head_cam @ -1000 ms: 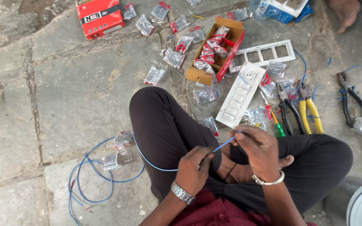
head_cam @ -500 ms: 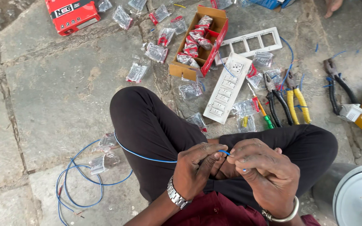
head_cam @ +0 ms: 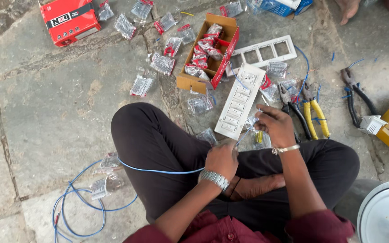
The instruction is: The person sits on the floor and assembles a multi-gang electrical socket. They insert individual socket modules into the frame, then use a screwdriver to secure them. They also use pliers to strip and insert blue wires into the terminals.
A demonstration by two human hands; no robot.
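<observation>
I see my left hand and right hand, fingers closed, pinching the thin blue plastic-coated wire beside the white rectangular switch plate.

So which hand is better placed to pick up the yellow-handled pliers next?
Probably the right hand: it is raised just beside the yellow-handled pliers, while the left hand sits farther away, gripping the blue wire.

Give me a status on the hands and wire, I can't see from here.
Left hand pinching blue wire over the knee. Right hand at the wire's free end, beside white switch plate. Pliers lie close by; nothing blocking.
</observation>
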